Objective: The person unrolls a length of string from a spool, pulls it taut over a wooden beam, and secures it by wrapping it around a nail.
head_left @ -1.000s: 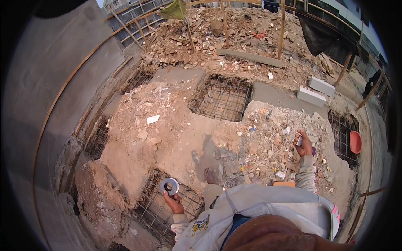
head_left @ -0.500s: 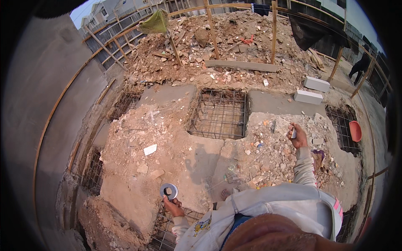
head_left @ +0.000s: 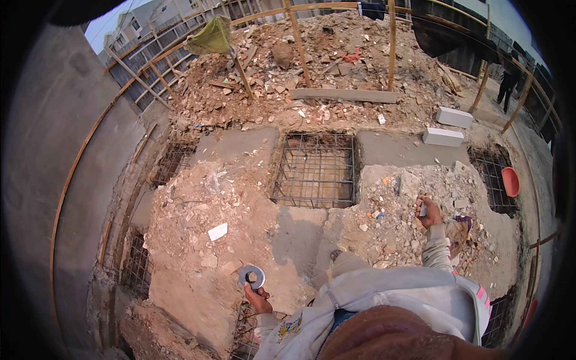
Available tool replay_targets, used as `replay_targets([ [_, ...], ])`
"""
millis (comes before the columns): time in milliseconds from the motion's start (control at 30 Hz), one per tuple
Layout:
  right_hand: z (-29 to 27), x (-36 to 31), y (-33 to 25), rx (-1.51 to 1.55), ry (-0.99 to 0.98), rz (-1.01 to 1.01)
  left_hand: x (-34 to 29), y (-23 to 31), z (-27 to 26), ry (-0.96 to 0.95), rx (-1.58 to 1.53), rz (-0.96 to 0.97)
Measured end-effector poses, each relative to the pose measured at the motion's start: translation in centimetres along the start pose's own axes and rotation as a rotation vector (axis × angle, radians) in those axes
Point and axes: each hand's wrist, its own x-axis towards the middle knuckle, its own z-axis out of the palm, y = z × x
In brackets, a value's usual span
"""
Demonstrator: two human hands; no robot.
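My left hand (head_left: 259, 299) is closed on the lower rim of a grey ring-shaped roll (head_left: 245, 276) with a dark inner edge and an open centre. It is held above the bare ground at the lower middle. Off to the right, my right hand (head_left: 429, 213) is closed round a small pale grey thing (head_left: 423, 210); most of it is hidden by the fingers, so its kind does not show. Rubble (head_left: 393, 231) lies below this hand. A shoe (head_left: 336, 255) and trouser leg show in front of my pale jacket.
A square pit with a rebar cage (head_left: 315, 171) opens ahead, with more rebar pits (head_left: 495, 180) along both sides. Two pale blocks (head_left: 443, 137) and a red scoop-like container (head_left: 510, 182) lie right. A rubble heap (head_left: 336, 66) and wooden posts stand beyond. Someone in dark clothes (head_left: 509, 84) is far right.
My left hand has moved right and slightly toward me with the roll, now tilted differently. The right hand has dropped slightly. A shoe and trouser leg have come into view. The distant person has shifted.
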Motion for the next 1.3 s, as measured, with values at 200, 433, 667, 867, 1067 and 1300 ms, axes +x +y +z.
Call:
replay_targets([
  [200,9.3,7.6,0.5,0.015,-0.104,0.03,2.7,0.4,2.9,0.072,-0.016,-0.026],
  [433,12.9,11.5,-2.9,-0.038,-0.101,0.004,6.0,0.9,11.7,-0.093,0.011,0.077],
  [667,11.5,14.9,-6.3,-0.08,-0.006,-0.028,7.9,-0.8,18.1,-0.208,0.06,0.004],
  [867,12.9,18.3,-6.4,-0.08,-0.07,-0.005,8.5,-1.6,19.6,-0.201,0.103,-0.019],
  [1067,14.5,20.6,-5.0,-0.113,-0.09,0.047,9.5,-1.6,18.5,-0.137,0.083,0.035],
  [1300,16.5,24.3,-3.2,-0.166,-0.105,0.121,9.7,-1.4,15.0,0.031,0.061,0.037],
])
